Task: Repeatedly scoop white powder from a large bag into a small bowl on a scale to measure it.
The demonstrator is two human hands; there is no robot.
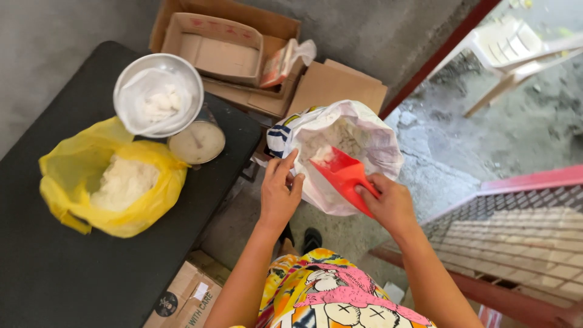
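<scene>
Powder is what I see being handled: white, lumpy stuff in a big white sack (349,136) standing open on the floor. My right hand (388,203) is closed around the handle of a red scoop (343,173), whose mouth sits inside the sack's opening with a little powder on it. My left hand (280,191) pinches the near rim of the sack between thumb and fingers, holding it open.

On the black table (61,279) to the left, a yellow bag (112,182) already holds a good heap of the same white stuff. Just beside it a metal bowl (159,94), lined with clear plastic, sits on a scale (197,143) and holds only a few lumps. Judging by that, I'd say one bag is filled and the portion in the bowl is barely started, with plenty left in the sack.
</scene>
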